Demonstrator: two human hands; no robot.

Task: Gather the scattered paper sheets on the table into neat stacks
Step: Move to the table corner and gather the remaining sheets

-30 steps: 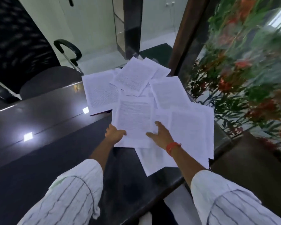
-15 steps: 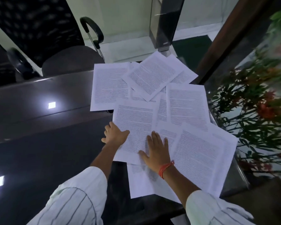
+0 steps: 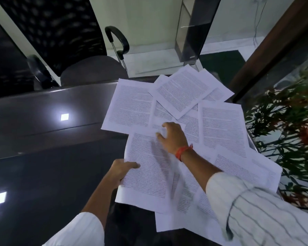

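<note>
Barely begun; one paper sheet point(image 3: 148, 167) pinched at its left edge by left hand point(image 3: 122, 170), lower middle; right hand point(image 3: 173, 137) loose-fingered, holding nothing, on centre sheets; other sheets point(image 3: 220, 125) scattered over table point(image 3: 43, 121), upper right; no neat stack yet.

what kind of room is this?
Likely an office: a dark glossy desk, a mesh-back swivel chair behind it, and printed paper sheets scattered across the desk.
</note>
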